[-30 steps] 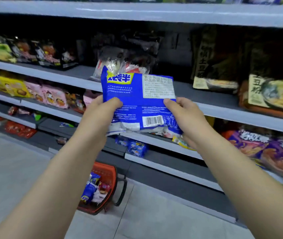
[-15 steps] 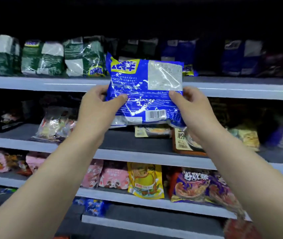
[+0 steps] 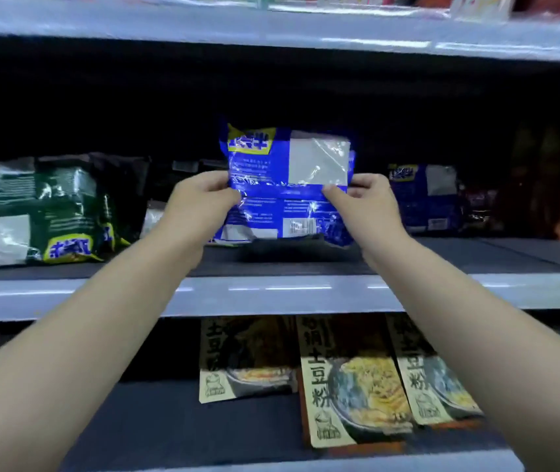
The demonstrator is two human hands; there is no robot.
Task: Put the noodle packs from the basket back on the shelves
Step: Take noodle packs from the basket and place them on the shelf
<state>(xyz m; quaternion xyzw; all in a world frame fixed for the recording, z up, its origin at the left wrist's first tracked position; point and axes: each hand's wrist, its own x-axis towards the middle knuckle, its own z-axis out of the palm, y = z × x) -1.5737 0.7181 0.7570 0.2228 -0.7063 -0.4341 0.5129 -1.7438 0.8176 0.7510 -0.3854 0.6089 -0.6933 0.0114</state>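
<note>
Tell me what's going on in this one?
A person grips a shiny blue plastic noodle pack with both hands, the left hand on its left edge and the right hand on its right edge. The pack is held upright, printed back toward the camera, over a bare patch of the dark middle shelf, between green noodle packs on the left and a matching blue pack on the right. It is not yet released; whether its bottom edge touches the shelf is unclear.

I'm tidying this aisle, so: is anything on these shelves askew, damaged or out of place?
Nothing spilled or torn. The blue noodle pack is held by the left hand and right hand over the middle shelf. Below, the leftmost tan pack sits further back than the two packs beside it.
</note>
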